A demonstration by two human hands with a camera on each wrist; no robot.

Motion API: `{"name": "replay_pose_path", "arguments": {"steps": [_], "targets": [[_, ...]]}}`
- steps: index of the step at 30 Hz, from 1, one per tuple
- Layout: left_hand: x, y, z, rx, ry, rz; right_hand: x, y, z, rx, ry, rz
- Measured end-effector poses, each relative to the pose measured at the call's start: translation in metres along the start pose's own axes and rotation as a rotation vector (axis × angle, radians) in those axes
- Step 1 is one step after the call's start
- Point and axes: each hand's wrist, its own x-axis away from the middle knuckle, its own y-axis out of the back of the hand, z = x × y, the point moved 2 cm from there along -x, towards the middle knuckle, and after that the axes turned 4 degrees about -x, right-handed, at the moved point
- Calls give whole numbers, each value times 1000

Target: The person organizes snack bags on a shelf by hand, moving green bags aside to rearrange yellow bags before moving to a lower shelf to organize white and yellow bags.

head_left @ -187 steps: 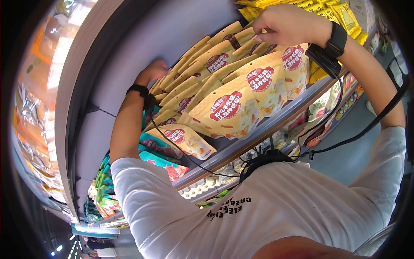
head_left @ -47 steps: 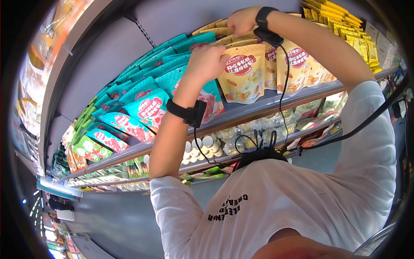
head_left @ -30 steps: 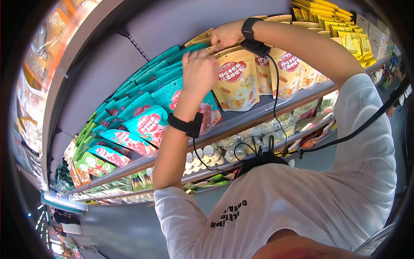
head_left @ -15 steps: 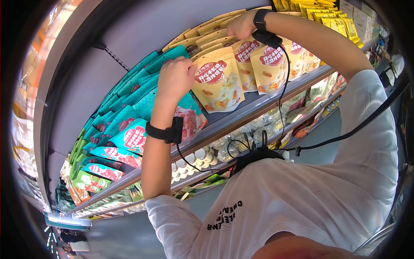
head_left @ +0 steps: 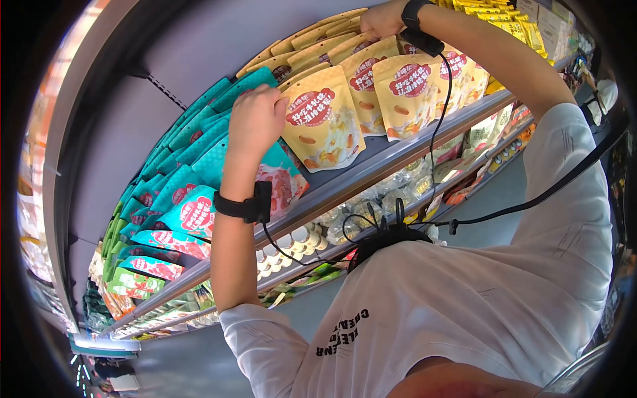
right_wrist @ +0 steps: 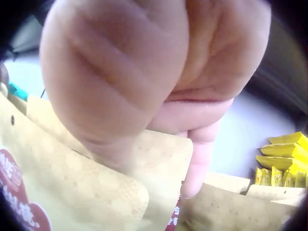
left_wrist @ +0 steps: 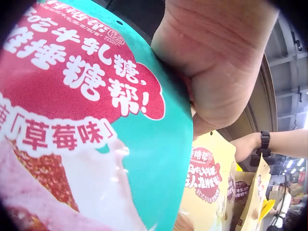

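In the head view my left hand (head_left: 257, 121) is at the upper left corner of the front tan nougat pouch (head_left: 324, 126), its thumb and fingers pinching that corner. A teal strawberry nougat pouch (left_wrist: 154, 159) stands close in front of the left hand's palm and hides its fingertips in the left wrist view. Farther right, my right hand (head_left: 383, 18) reaches over the back rows of tan pouches. The right wrist view shows its thumb and fingers on either side of the top corner of a tan pouch (right_wrist: 166, 154).
Teal pouches (head_left: 179, 156) stand in rows left of the tan ones. Yellow packets (head_left: 511, 26) are piled at the right. A shelf edge (head_left: 371, 179) runs along the front, with a lower shelf of jars and bags. A cable (head_left: 438, 119) hangs from the right wrist.
Earlier my hands were wide apart at the two ends of the tan row. Over the last second the right hand has moved right, away from the left, while the left stays at the front tan pouch.
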Motion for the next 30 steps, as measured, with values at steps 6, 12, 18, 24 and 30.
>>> {"name": "replay_pose_path", "arguments": {"steps": [6, 12, 18, 24, 30], "targets": [[2, 1, -1, -15, 6, 42, 1, 1, 10, -101, 102, 43], [4, 3, -5, 3, 13, 20, 37, 32, 27, -191, 112, -136], [0, 0, -3, -10, 6, 5, 49, 19, 53, -290, 275, -57], [2, 2, -3, 12, 17, 20, 40, 14, 55, 78, 216, -32], [2, 3, -2, -22, 20, 25, 41, 15, 23, 83, 196, -135]]}}
